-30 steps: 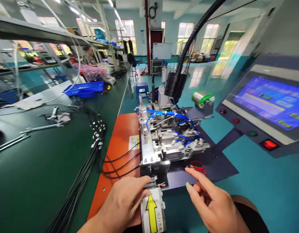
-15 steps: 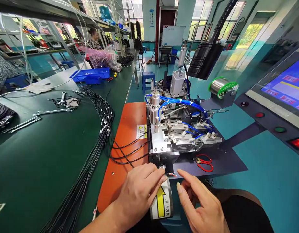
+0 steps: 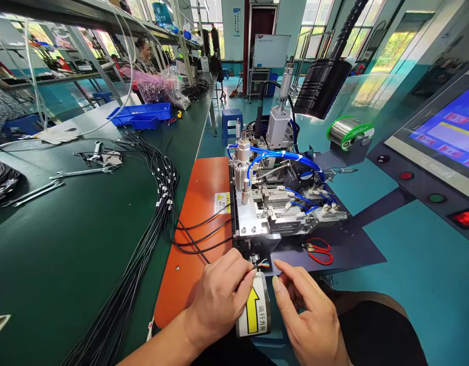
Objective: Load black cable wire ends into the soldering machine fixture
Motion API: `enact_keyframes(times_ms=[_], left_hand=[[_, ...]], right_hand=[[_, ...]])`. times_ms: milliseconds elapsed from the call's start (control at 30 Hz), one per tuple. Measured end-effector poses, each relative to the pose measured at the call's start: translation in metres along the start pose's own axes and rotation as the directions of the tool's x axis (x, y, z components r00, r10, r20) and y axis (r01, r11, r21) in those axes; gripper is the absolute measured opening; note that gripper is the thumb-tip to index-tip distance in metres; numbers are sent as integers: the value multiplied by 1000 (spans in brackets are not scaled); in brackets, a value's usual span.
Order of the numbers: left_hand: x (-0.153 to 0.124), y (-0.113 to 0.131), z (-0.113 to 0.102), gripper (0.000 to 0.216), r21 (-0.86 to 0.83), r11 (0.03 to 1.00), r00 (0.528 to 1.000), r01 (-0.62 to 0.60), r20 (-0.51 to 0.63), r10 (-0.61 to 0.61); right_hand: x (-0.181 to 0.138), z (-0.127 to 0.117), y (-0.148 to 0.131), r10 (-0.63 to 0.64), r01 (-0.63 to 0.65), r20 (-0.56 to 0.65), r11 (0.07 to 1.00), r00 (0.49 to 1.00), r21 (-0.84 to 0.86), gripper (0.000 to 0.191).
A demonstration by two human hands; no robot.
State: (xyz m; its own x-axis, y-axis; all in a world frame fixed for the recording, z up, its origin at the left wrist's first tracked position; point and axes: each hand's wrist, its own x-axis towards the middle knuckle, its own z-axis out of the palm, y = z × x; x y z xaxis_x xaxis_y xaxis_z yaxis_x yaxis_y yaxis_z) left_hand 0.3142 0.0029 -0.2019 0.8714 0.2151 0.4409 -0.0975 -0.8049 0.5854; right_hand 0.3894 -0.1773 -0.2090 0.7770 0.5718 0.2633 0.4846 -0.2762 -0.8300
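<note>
My left hand (image 3: pixel 228 292) is closed, its thumb and forefinger pinching a black cable (image 3: pixel 256 267). From the cable's end several thin coloured wires (image 3: pixel 264 264) stick out, bare of the outer sheath. To the right, my right hand (image 3: pixel 308 310) holds nothing, with thumb and forefinger apart and the other fingers curled. Its fingertips are just beside the wire ends, not touching them. Below the pinch is a round part with a yellow arrow label (image 3: pixel 252 310), partly covered by my left hand. A metal machine with cylinders (image 3: pixel 283 203) and blue air hoses stands beyond both hands.
Red-handled cutters (image 3: pixel 318 251) lie on the dark machine plate. Black cables (image 3: pixel 152 223) run in a bundle along the green table, with wrenches (image 3: pixel 82 172) and blue trays (image 3: pixel 141 116) farther back. A control screen (image 3: pixel 447 137) stands at right, near a solder spool (image 3: pixel 350 133).
The cable end in my left hand has turned and risen slightly; more coloured wires now show, fanned apart. My right hand has shifted slightly left and stays empty.
</note>
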Motion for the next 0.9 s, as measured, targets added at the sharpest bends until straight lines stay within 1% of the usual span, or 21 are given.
enact_keyframes(times_ms=[33, 67, 100, 133, 167, 200, 233, 300, 433, 633, 767, 900], left_hand=[[0, 0, 0, 9, 6, 1000, 1000, -4, -2, 4], [0, -1, 0, 9, 12, 1000, 1000, -9, -3, 10], [0, -1, 1, 9, 19, 1000, 1000, -13, -2, 13], [0, -2, 1, 9, 24, 1000, 1000, -16, -2, 16], [0, -2, 1, 10, 27, 999, 1000, -18, 1, 18], [0, -2, 1, 10, 26, 999, 1000, -18, 2, 18], [0, -3, 1, 10, 25, 1000, 1000, -17, 4, 17], [0, -3, 1, 10, 21, 1000, 1000, -18, 11, 17], [1, -2, 1, 11, 2, 1000, 999, -20, 26, 20], [2, 0, -1, 12, 2, 1000, 999, -19, 27, 19], [2, 0, -1, 15, 10, 1000, 999, -23, 26, 22], [2, -1, -1, 14, 13, 1000, 999, -25, 25, 25]], right_hand=[[3, -1, 0, 79, -80, 17, 996, 997, 35, 36], [7, -1, -1, 183, -187, 51, 980, 982, 70, 40], [11, -2, -2, 294, -304, 103, 947, 950, 104, 47], [16, -3, -3, 390, -412, 167, 902, 906, 132, 55], [21, -4, -4, 456, -496, 236, 854, 858, 157, 61], [25, -4, -5, 491, -553, 296, 813, 819, 183, 66], [29, -4, -6, 500, -583, 341, 785, 796, 210, 68], [35, -4, -7, 487, -598, 386, 758, 784, 259, 68], [37, 0, -7, 479, -613, 414, 731, 774, 299, 65], [36, 2, -1, 469, -603, 411, 736, 782, 309, 59], [35, 0, -1, 454, -590, 412, 746, 790, 309, 59], [35, 0, -1, 453, -593, 419, 744, 787, 308, 61]])
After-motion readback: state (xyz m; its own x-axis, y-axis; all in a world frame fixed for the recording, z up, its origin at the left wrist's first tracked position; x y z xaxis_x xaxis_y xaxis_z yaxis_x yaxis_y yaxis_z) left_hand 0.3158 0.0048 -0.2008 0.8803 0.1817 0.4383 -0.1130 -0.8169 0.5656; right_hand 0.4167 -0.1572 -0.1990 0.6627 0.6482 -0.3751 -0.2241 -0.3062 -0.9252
